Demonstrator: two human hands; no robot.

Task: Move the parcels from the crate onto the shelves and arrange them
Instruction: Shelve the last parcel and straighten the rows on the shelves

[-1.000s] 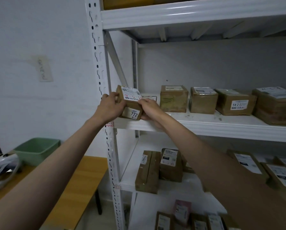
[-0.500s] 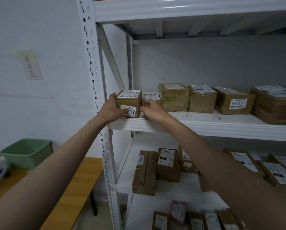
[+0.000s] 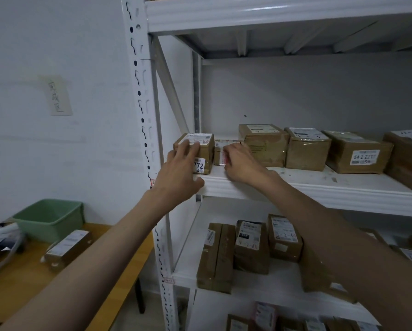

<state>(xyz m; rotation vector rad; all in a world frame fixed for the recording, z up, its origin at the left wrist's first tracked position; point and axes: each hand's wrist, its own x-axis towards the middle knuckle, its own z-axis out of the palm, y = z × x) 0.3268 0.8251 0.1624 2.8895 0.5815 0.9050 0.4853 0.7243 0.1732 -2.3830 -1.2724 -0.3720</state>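
Cardboard parcel "772" [image 3: 200, 154] sits on the shelf [image 3: 295, 187]; my left hand [image 3: 178, 173] rests flat against it, right hand [image 3: 240, 163] pinching the small neighbouring parcel [image 3: 221, 149].

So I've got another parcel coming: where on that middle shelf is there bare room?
Bare white middle shelf runs along the front lip before the brown cardboard parcels. Behind them, depth is hidden. The left end is crowded: the 772-labelled box, the small box and both hands.
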